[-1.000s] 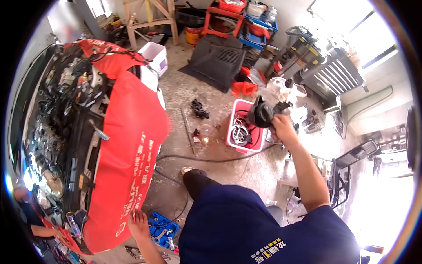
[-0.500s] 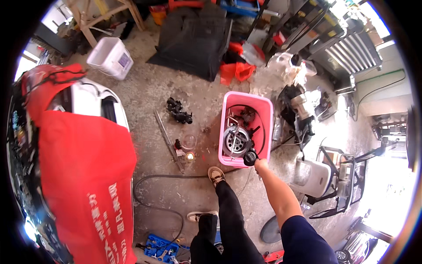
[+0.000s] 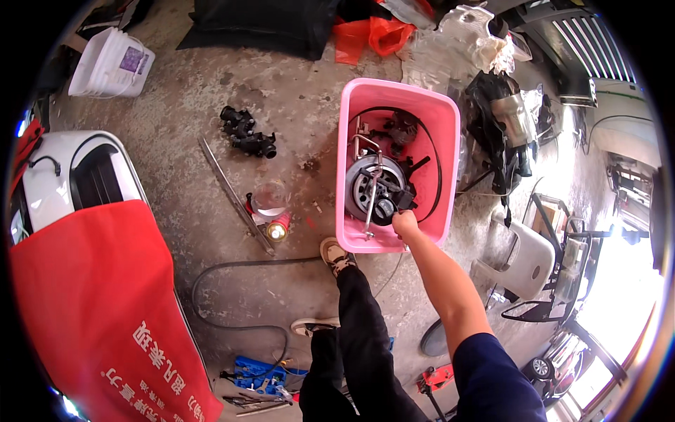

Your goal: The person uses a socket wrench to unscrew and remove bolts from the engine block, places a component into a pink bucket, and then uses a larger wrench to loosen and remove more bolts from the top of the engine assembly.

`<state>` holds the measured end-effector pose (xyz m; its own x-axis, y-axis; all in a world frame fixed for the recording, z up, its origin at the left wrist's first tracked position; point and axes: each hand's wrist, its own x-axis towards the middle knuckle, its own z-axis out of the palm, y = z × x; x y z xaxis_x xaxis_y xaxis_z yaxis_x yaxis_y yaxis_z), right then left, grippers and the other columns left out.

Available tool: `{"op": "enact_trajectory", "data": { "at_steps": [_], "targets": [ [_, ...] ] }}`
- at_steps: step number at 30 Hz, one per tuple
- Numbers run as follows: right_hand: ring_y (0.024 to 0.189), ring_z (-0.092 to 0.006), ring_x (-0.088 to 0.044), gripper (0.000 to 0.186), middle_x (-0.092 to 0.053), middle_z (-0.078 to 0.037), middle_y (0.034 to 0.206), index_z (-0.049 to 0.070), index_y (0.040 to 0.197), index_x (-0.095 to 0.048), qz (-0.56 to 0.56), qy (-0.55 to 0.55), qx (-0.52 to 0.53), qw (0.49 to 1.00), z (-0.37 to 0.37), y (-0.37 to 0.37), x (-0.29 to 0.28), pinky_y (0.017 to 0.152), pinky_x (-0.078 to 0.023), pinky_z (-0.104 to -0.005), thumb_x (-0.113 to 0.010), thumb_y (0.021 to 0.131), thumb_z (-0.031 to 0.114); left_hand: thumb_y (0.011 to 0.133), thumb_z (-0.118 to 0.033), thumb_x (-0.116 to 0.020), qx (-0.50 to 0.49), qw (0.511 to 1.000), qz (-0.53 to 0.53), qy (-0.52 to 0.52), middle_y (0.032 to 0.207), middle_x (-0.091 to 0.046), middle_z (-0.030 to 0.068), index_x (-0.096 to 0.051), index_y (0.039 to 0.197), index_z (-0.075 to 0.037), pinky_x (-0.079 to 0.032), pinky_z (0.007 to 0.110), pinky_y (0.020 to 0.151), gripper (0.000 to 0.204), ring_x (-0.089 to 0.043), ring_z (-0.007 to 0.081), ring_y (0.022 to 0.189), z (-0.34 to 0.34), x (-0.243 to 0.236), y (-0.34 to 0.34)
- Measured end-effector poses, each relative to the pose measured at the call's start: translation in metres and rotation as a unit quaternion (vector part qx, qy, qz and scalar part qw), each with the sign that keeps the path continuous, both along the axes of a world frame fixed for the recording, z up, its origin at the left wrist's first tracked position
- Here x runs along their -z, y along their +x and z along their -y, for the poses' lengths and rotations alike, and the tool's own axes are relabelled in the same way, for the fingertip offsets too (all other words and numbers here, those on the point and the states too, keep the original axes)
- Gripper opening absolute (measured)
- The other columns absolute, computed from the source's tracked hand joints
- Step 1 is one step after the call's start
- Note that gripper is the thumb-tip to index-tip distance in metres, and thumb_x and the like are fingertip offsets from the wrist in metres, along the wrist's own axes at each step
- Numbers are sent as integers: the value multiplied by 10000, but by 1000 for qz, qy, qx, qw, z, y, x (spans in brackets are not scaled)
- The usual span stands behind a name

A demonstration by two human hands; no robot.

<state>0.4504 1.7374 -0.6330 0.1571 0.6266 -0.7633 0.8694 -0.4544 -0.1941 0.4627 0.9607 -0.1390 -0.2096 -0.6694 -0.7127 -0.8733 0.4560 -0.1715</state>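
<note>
Reaching over the near rim of the pink bin (image 3: 342, 165), you have your right hand (image 3: 406, 224) closed on the edge of a black round part (image 3: 384, 210), which sits inside the bin toward its near end. Your left hand is out of the picture, so I cannot tell whether it is open or gripping anything. The step in hand looks to be setting that part down among the others. In the view it overlaps the lower edge of a grey wheel-like piece (image 3: 357, 188), beside a bent metal rod (image 3: 377, 169); whether it rests on them or hangs just above them cannot be told from this angle. A black hose (image 3: 440, 165) curves along the bin's right wall, and a dark lump of a part (image 3: 403, 131) lies at the far end. Your next move probably calls for finding a steady seat for the piece, then loosening your fingers and lifting the hand straight up, so that it does not catch the rod. Keep your wrist clear of the rim as you do it. On the floor to the left, the black jointed part (image 3: 247, 133) and the long metal strip (image 3: 235, 197) lie well apart from the bin.
</note>
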Motion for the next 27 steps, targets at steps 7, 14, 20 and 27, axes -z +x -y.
{"op": "enact_trajectory", "data": {
  "at_steps": [7,14,20,27],
  "targets": [
    [899,-467,-640,390,-637,-345,867,-107,841,-666,49,177,-114,976,-57,3,-39,834,-506,-503,-495,858,243,925,-173,-575,218,966,-8,137,894,-633,78,-597,1095,-11,-512,301,483,235,-624,184,692,33,5,-16],
    [412,-220,-424,164,-476,-117,569,36,696,-505,-72,10,281,957,-143,-33,39,367,-300,-372,-438,834,95,940,-176,-527,492,867,18,74,828,-644,68,-650,940,-24,-484,265,484,195,-608,164,671,21,12,-27],
    [415,-209,-407,172,-465,-101,577,33,686,-478,-103,23,356,929,-157,-44,56,388,-316,-358,-416,842,70,918,-240,-564,666,739,94,44,875,-656,100,-653,1011,-29,-535,325,635,248,-627,215,772,1,-16,-54],
    [610,-322,-635,405,-604,-152,589,-46,762,-659,13,239,-136,961,-92,-32,-39,565,-489,-440,-551,880,327,845,-167,-667,562,825,-16,55,783,-606,103,-588,785,-60,-496,404,596,147,-602,251,716,-14,-15,-43]
  ]
}}
